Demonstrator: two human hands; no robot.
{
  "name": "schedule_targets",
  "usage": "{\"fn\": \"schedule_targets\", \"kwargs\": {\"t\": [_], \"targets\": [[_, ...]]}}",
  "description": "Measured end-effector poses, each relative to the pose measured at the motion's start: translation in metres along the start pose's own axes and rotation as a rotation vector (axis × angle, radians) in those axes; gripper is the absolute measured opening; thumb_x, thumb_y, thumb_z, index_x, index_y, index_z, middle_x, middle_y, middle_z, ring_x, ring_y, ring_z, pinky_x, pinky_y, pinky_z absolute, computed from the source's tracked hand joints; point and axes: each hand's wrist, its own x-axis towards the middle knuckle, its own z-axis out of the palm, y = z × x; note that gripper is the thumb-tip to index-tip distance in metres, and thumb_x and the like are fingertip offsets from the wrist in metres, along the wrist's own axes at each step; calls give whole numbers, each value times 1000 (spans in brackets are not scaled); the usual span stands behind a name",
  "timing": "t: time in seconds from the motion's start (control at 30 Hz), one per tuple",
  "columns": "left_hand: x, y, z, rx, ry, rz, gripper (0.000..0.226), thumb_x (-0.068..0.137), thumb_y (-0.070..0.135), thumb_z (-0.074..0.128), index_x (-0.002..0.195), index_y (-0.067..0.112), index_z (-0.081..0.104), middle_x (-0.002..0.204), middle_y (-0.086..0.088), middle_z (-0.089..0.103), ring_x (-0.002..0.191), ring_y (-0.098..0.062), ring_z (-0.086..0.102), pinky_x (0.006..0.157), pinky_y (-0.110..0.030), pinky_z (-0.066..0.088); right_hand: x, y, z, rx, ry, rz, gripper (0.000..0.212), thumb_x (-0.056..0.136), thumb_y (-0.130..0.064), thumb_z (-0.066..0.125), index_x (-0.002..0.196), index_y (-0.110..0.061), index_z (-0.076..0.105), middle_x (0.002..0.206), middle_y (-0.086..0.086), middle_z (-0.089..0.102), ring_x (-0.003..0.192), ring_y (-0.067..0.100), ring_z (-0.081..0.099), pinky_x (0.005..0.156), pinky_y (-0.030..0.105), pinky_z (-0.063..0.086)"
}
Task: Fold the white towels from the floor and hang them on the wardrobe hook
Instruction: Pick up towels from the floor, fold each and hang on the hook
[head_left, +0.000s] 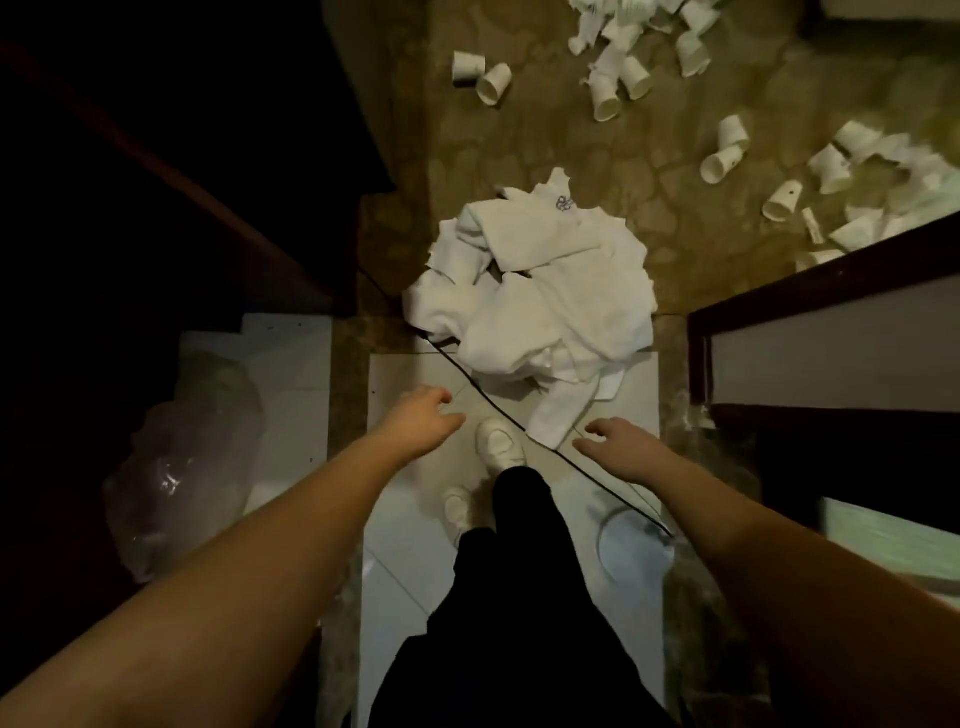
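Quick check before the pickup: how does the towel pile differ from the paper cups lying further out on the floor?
The towel pile is one crumpled heap of soft cloth just ahead of the feet; the paper cups are many small stiff pieces scattered apart, farther away. The pile lies across a black cable; the cups lie away from it. Both are white and on the floor. Neither hand touches either.

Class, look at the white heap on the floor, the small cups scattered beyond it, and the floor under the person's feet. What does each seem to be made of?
Towel heap: soft matte cloth, likely cotton terry; it lies in limp folds and creases.
Cups: probably thin white paper, possibly plastic; several look crushed or torn.
Floor tiles: smooth pale ceramic or stone by the look; straight joints and a slight sheen.
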Motion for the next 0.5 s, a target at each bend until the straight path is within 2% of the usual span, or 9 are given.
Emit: {"fn": "schedule_targets", "kwargs": {"t": [0.17,0.33,0.4,0.5], "targets": [[103,-4,9,-167,-33,-92,52,98,39,58,142,13,51,146,-7,51,126,-24,53,93,-28,40,110,-7,3,157,15,50,58,100,-46,54,143,-8,52,146,13,54,131,28,52,102,33,39],[208,-13,24,-295,-32,-179,33,96,32,62,121,10,61,116,-8,62,95,-19,54,75,-27,38,211,-17,15,292,1,68,48,101,-41,55,133,-6,60,135,16,61,122,29,57,94,33,39],[246,-18,30,-336,-23,-194,31,94,29,65,116,7,62,105,-7,62,93,-22,55,74,-29,38,240,-22,17,348,3,66,47,100,-41,56,135,-10,59,136,14,61,121,29,57,92,31,37],[299,-28,43,-421,0,-218,45,92,27,66,132,10,53,113,-3,54,99,-20,51,80,-27,36,280,-26,20,450,30,65,57,98,-39,62,146,-12,49,145,12,54,129,26,53,98,31,37]]}}
